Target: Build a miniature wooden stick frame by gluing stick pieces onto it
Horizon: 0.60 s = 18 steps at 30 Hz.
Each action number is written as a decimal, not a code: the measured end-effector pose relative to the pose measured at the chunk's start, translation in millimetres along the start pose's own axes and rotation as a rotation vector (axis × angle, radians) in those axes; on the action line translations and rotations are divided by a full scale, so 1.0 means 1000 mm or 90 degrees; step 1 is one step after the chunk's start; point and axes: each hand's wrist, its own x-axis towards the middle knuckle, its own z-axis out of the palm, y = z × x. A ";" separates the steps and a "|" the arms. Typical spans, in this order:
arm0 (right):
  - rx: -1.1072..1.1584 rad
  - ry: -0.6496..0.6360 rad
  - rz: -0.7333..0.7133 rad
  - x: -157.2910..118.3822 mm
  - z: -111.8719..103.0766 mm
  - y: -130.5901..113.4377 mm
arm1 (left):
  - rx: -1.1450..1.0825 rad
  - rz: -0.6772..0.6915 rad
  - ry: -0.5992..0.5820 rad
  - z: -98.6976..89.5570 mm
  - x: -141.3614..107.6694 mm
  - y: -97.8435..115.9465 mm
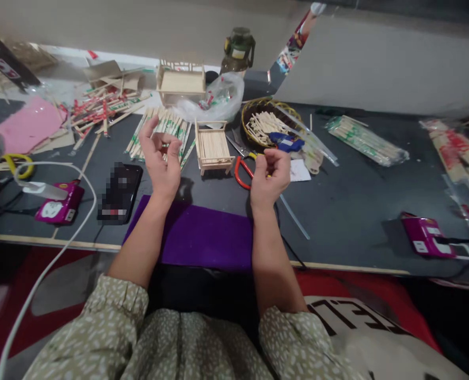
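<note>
My left hand point(163, 163) is raised above the table with its fingers loosely bent and the thumb apart, and nothing shows in it. Behind it lie wooden sticks in green-printed wrappers point(166, 129). My right hand point(271, 177) hangs loosely curled over red and yellow scissors point(242, 173), with a small gap between thumb and fingers; I see nothing held. Between the hands stands a small piece of furniture made of sticks point(213, 146), like a miniature bed or bench. A purple mat point(206, 235) lies below my wrists.
A larger stick model point(182, 82) stands behind, near a plastic bag point(228, 97) and a green bottle point(239, 47). A wicker basket point(250, 138) holds cut sticks and a blue glue gun point(285, 141). A phone point(127, 184) and a pink power block point(62, 203) lie left.
</note>
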 end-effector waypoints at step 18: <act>0.049 -0.204 -0.043 -0.001 0.006 0.005 | 0.083 0.066 -0.441 0.032 0.018 0.014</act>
